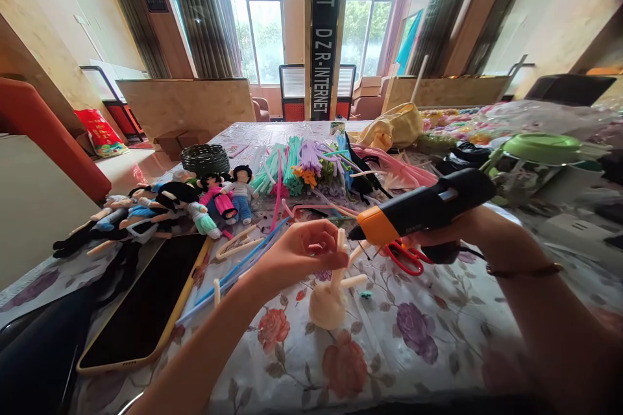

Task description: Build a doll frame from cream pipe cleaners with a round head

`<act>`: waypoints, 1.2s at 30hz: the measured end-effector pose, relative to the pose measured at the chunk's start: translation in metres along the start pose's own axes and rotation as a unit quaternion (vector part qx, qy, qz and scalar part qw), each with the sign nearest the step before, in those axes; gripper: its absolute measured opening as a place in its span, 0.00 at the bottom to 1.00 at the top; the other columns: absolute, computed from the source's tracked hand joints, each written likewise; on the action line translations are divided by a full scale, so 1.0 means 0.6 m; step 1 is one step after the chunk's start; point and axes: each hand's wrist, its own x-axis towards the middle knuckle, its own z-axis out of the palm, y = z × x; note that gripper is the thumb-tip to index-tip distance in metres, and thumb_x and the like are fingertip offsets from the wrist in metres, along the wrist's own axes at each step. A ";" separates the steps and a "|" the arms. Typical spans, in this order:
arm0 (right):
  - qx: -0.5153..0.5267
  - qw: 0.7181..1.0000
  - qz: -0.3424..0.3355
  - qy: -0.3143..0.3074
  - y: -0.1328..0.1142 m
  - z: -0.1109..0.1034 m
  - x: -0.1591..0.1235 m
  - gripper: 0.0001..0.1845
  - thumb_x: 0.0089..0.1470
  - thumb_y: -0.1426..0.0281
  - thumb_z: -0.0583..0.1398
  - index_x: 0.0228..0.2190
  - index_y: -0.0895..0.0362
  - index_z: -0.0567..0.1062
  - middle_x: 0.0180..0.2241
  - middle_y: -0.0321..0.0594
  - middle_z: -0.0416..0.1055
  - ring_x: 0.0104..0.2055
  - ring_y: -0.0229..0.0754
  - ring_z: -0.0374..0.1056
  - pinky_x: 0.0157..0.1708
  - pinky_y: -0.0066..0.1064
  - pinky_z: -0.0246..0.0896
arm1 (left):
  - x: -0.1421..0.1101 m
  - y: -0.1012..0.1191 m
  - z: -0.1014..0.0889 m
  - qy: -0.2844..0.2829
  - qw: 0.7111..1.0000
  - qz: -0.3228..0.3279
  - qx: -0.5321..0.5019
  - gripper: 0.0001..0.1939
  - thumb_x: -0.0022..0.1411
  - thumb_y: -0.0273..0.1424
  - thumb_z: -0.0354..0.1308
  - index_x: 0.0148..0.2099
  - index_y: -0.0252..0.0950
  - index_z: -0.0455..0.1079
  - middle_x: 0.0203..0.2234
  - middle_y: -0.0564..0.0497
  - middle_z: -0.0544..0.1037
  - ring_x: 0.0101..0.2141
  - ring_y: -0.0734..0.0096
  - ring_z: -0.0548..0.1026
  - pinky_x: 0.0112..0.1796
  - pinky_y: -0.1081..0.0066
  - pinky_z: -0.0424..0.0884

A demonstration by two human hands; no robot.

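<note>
While the right hand (467, 227) grips the glue gun (426, 207) by its handle, the left hand (306, 248) pinches an upright stem of the beige piece (327, 307) between thumb and fingers. That piece is at the near middle of the worktop (257, 379), its round ball at the bottom and a second stem sticking out to the right; whether the ball touches the flowered cover, I cannot tell. The gun's nozzle points left, just beside the pinched stem's top; contact is unclear. Red scissors (409, 259) lie beneath the gun, partly hidden by it. At left, a phone (143, 305) lies screen up, with dolls (241, 194) heaped beyond it and a dark basket (204, 157) behind them. Coloured stems (294, 165) are bunched at the far middle, while a green bowl (542, 146) stands at far right.
</note>
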 end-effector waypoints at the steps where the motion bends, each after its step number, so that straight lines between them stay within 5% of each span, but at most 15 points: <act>1: 0.004 1.000 0.003 0.008 -0.001 -0.001 -0.001 0.14 0.29 0.61 0.69 0.22 0.53 0.75 0.22 0.32 0.72 0.25 0.43 0.69 0.29 0.35 0.67 | 0.000 0.000 0.000 -0.005 1.000 -0.001 -0.001 0.12 0.48 0.35 0.66 0.32 0.34 0.69 0.25 0.55 0.70 0.28 0.78 0.69 0.34 0.75 0.65; 9: 0.028 0.999 0.027 0.004 -0.008 -0.004 -0.006 0.13 0.27 0.60 0.69 0.19 0.51 0.75 0.21 0.32 0.73 0.26 0.44 0.70 0.30 0.37 0.69 | -0.018 0.014 0.008 0.011 1.000 0.006 -0.027 0.09 0.55 0.35 0.61 0.35 0.35 0.68 0.27 0.53 0.74 0.32 0.75 0.72 0.35 0.76 0.66; 13: 0.016 0.999 0.029 0.003 -0.007 -0.003 -0.005 0.14 0.27 0.61 0.70 0.20 0.52 0.76 0.22 0.32 0.73 0.26 0.44 0.70 0.30 0.36 0.68 | -0.040 0.009 0.018 0.078 0.995 0.068 -0.001 0.09 0.58 0.34 0.58 0.40 0.39 0.64 0.27 0.54 0.76 0.32 0.74 0.73 0.34 0.75 0.67; 20: 0.021 1.000 0.018 0.002 -0.008 0.001 -0.008 0.14 0.28 0.62 0.70 0.21 0.53 0.76 0.22 0.33 0.73 0.26 0.43 0.69 0.29 0.34 0.67 | -0.061 -0.011 0.027 0.200 0.955 0.163 0.145 0.04 0.62 0.33 0.54 0.37 0.40 0.67 0.28 0.55 0.76 0.33 0.75 0.74 0.37 0.74 0.67; 32: 0.009 1.000 0.026 0.006 -0.012 0.003 -0.008 0.17 0.26 0.58 0.70 0.21 0.54 0.76 0.21 0.33 0.73 0.25 0.43 0.69 0.27 0.35 0.68 | -0.072 -0.023 0.045 0.291 0.920 0.176 0.197 0.06 0.54 0.33 0.63 0.36 0.40 0.73 0.35 0.52 0.79 0.37 0.68 0.76 0.39 0.71 0.71; 36: -0.045 0.999 0.011 0.007 -0.021 0.010 -0.013 0.19 0.27 0.55 0.68 0.19 0.55 0.75 0.21 0.36 0.73 0.24 0.43 0.68 0.25 0.35 0.68 | -0.068 -0.024 0.047 0.318 0.888 0.222 0.248 0.04 0.53 0.32 0.64 0.34 0.40 0.74 0.34 0.52 0.78 0.37 0.69 0.75 0.39 0.70 0.70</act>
